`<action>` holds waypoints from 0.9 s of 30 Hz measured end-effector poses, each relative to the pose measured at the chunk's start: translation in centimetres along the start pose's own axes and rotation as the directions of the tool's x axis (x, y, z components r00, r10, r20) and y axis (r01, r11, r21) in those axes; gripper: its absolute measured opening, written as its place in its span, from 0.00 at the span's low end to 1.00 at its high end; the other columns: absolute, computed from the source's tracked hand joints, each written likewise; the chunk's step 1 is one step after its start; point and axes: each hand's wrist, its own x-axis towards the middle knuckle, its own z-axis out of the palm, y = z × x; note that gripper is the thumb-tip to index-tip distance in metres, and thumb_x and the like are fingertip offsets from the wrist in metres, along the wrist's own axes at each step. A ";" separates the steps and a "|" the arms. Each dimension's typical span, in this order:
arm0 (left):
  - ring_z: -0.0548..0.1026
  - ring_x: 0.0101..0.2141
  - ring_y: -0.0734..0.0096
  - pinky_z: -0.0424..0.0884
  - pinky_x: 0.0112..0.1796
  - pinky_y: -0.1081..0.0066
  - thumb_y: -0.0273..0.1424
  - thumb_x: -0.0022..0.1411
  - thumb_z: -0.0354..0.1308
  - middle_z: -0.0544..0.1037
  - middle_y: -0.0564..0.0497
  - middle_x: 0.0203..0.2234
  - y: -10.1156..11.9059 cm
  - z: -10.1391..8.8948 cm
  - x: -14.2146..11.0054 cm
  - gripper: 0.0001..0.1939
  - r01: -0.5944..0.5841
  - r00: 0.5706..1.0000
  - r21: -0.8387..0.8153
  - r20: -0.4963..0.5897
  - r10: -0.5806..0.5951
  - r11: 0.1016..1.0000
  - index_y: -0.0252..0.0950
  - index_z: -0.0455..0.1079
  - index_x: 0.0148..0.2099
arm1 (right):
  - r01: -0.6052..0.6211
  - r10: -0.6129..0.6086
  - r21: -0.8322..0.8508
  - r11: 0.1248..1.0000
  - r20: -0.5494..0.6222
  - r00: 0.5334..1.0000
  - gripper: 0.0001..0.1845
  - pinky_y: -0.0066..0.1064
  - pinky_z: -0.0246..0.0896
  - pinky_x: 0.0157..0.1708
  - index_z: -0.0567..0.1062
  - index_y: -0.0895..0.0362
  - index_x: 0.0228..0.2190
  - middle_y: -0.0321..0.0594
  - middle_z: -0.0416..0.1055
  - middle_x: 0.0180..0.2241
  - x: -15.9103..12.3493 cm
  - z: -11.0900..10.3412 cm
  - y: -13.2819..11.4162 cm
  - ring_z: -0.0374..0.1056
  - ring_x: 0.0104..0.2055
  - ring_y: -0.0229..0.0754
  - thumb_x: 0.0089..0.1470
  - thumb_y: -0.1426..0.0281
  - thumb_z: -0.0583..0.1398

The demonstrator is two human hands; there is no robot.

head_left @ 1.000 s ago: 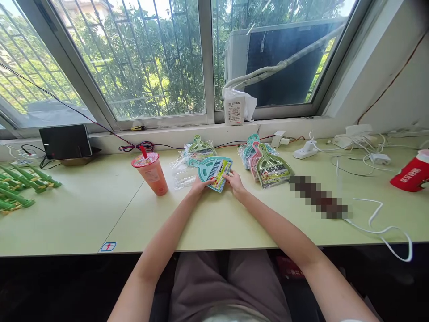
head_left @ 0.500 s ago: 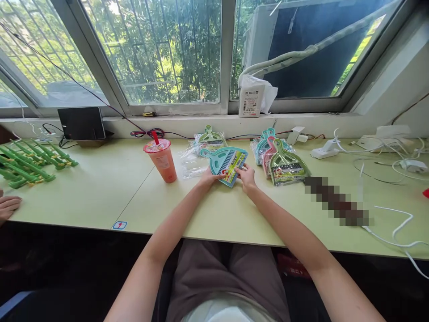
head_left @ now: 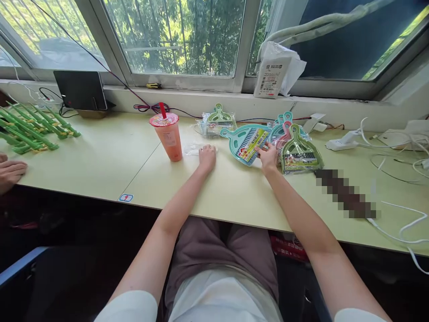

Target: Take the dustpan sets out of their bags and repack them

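Note:
A teal dustpan (head_left: 234,145) with a small brush and a printed card in it is in my right hand (head_left: 269,157), whose fingers and thumb pinch its right edge. It is tilted, its handle pointing left. My left hand (head_left: 207,157) rests on the table with curled fingers, closed on a crumpled clear plastic bag (head_left: 192,149). Right of my right hand lie a bagged green dustpan (head_left: 300,154) and, partly behind it, a pink dustpan (head_left: 285,129) and teal ones. Another bagged green dustpan (head_left: 219,120) lies near the wall.
A red-lidded drink cup (head_left: 170,141) stands left of my left hand. Green plastic stalks (head_left: 31,127) and another person's hand (head_left: 11,172) are at far left. A tablet (head_left: 80,91) leans by the wall. White cables and a power strip (head_left: 342,141) lie at right.
My left hand has let go of the teal dustpan and moved onto the plastic bag. My right hand has carried the dustpan rightward, towards the other dustpans. The view has tilted down.

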 end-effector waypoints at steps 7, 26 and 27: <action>0.69 0.48 0.50 0.56 0.52 0.54 0.19 0.62 0.42 0.76 0.33 0.40 -0.2 0.0 0.4 0.20 -0.039 0.996 -0.051 -0.078 0.035 0.998 0.30 0.76 0.43 | -0.012 0.006 0.096 0.995 0.065 0.998 0.16 0.39 0.75 0.38 0.72 0.56 0.36 0.40 0.77 0.35 -0.8 0.4 -1.2 0.74 0.40 0.43 0.43 0.72 0.67; 0.67 0.55 0.57 0.63 0.54 0.58 0.12 0.51 0.44 0.73 0.48 0.55 -2.5 -1.9 1.4 0.35 0.224 0.808 -0.592 -0.331 -0.487 0.774 0.39 0.71 0.58 | -0.240 0.251 0.162 0.957 -0.047 0.967 0.18 0.35 0.77 0.37 0.72 0.57 0.40 0.39 0.77 0.33 -3.3 2.1 -0.6 0.76 0.36 0.42 0.45 0.81 0.62; 0.67 0.55 0.57 0.62 0.54 0.58 0.12 0.51 0.44 0.73 0.48 0.56 -2.3 -2.0 1.4 0.35 0.205 0.816 -0.570 -0.349 -0.460 0.796 0.39 0.70 0.58 | -0.220 0.235 0.172 0.960 -0.074 0.969 0.19 0.35 0.76 0.38 0.72 0.57 0.41 0.39 0.77 0.35 -3.3 2.1 -0.5 0.76 0.37 0.42 0.45 0.80 0.62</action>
